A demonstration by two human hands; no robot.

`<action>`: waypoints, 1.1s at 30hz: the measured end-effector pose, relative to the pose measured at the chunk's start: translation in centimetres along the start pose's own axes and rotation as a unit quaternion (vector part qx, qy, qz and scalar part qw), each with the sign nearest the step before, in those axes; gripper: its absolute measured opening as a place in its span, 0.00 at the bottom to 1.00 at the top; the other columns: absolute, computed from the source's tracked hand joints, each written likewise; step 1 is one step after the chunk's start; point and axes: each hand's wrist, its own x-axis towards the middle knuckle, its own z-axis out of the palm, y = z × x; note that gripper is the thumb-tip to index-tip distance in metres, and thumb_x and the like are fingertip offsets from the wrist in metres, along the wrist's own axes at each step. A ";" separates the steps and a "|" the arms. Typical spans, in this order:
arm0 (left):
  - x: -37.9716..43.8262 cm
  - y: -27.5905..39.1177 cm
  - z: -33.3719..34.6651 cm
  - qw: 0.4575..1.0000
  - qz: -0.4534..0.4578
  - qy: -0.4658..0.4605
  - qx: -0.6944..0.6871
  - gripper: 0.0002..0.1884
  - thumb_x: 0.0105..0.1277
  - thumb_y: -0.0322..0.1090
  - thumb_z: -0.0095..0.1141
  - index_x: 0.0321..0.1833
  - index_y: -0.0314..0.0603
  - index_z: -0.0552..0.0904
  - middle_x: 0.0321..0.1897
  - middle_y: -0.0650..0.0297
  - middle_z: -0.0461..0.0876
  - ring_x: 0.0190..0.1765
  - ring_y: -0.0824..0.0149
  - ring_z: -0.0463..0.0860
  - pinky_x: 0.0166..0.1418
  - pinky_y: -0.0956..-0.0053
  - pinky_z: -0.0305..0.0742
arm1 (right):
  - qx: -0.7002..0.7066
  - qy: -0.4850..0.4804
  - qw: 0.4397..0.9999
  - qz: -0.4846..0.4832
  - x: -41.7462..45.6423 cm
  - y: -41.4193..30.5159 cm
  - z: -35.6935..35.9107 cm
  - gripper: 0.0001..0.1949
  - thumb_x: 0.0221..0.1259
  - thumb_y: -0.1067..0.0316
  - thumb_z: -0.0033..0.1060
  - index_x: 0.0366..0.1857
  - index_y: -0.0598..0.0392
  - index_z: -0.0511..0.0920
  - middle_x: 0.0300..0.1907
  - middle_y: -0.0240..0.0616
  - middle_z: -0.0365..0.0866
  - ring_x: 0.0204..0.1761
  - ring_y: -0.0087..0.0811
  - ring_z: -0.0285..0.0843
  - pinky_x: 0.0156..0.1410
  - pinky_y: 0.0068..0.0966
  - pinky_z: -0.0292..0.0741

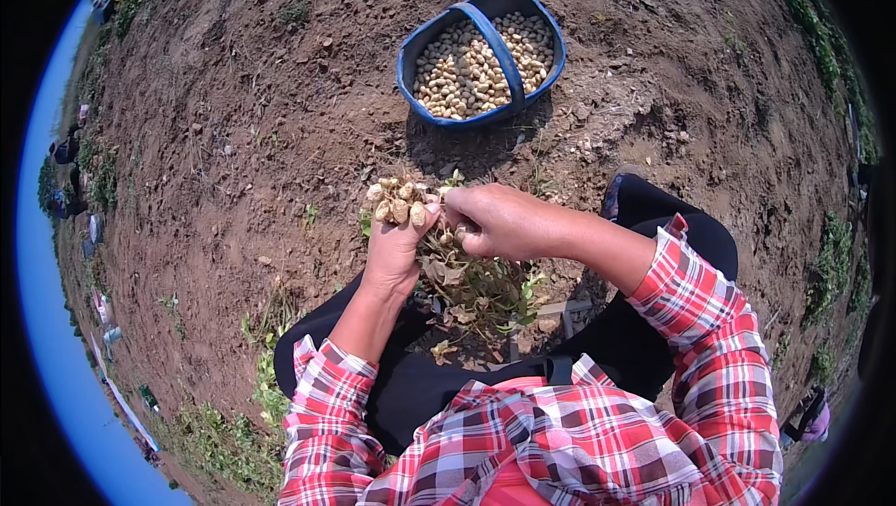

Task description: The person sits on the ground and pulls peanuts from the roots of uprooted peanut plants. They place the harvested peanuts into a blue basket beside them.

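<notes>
My left hand (pixel 397 247) grips the root end of a peanut plant (pixel 483 289), with a cluster of peanut pods (pixel 400 210) showing above its thumb and fingers. Close beside it on the right, my right hand (pixel 493 220) is closed, with what looks like a peanut pod partly visible within its curled fingers. The plant's leafy stems hang below both hands, between my legs. Beyond the hands, a blue basket (pixel 411 103) with an arched handle (pixel 500 51) stands on the soil, holding many loose peanuts (pixel 465 75).
Brown, cloddy soil (pixel 266 107) surrounds me. Pale bars (pixel 563 310) lie low between my legs. Green plants (pixel 224 443) grow at the lower left, and more (pixel 833 261) line the right side. People and assorted objects appear small along the far left edge.
</notes>
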 end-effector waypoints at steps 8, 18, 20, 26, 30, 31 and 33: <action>0.1 1.3 -0.1 0.999 0.019 0.020 0.031 0.11 0.60 0.25 0.66 0.45 0.39 0.82 0.39 0.66 0.84 0.41 0.72 0.83 0.47 0.74 0.79 | 0.184 0.121 0.976 0.004 -0.2 1.7 -0.4 0.06 0.62 0.72 0.52 0.38 0.61 0.73 0.27 0.36 0.74 0.30 0.24 0.71 0.36 0.27 0.70; -0.2 1.6 1.1 0.999 0.033 -0.006 0.036 0.13 0.59 0.26 0.68 0.47 0.39 0.82 0.42 0.66 0.84 0.44 0.72 0.83 0.51 0.75 0.79 | 0.077 0.195 0.978 -0.020 0.3 2.3 3.6 0.17 0.51 0.59 0.74 0.31 0.61 0.75 0.29 0.43 0.74 0.31 0.37 0.73 0.38 0.34 0.71; -0.2 1.6 1.3 0.999 0.027 -0.015 0.034 0.14 0.59 0.26 0.68 0.47 0.39 0.82 0.42 0.66 0.84 0.44 0.72 0.83 0.51 0.75 0.79 | 0.059 0.248 0.964 -0.070 0.7 2.8 4.3 0.17 0.54 0.59 0.71 0.27 0.62 0.73 0.27 0.43 0.74 0.29 0.35 0.72 0.35 0.34 0.70; -0.5 1.8 0.4 0.999 -0.001 -0.040 0.018 0.11 0.62 0.27 0.65 0.46 0.38 0.81 0.39 0.65 0.85 0.42 0.72 0.83 0.48 0.75 0.78 | -0.038 0.164 0.986 -0.013 0.7 2.5 1.7 0.11 0.58 0.65 0.62 0.31 0.62 0.74 0.29 0.50 0.78 0.33 0.48 0.79 0.37 0.42 0.73; -1.0 1.4 0.7 0.999 -0.010 -0.030 0.026 0.09 0.64 0.28 0.62 0.45 0.37 0.80 0.37 0.65 0.83 0.38 0.72 0.81 0.45 0.75 0.78 | -0.164 0.163 0.973 0.001 0.4 2.5 0.9 0.10 0.58 0.66 0.60 0.32 0.62 0.72 0.31 0.50 0.77 0.37 0.52 0.79 0.41 0.45 0.75; -1.0 1.4 0.6 0.999 -0.009 -0.030 0.026 0.08 0.64 0.28 0.62 0.44 0.37 0.79 0.36 0.65 0.82 0.37 0.72 0.81 0.44 0.75 0.78 | -0.189 0.176 0.966 0.014 0.5 2.6 0.3 0.11 0.58 0.65 0.60 0.32 0.61 0.72 0.31 0.50 0.77 0.36 0.52 0.79 0.41 0.45 0.74; -1.0 1.4 -0.3 0.999 -0.001 -0.025 0.021 0.06 0.65 0.27 0.61 0.42 0.37 0.79 0.32 0.65 0.80 0.33 0.72 0.77 0.40 0.75 0.75 | -0.239 0.204 0.949 0.040 0.9 3.2 -1.5 0.11 0.59 0.64 0.60 0.32 0.61 0.72 0.30 0.50 0.76 0.36 0.52 0.78 0.41 0.46 0.74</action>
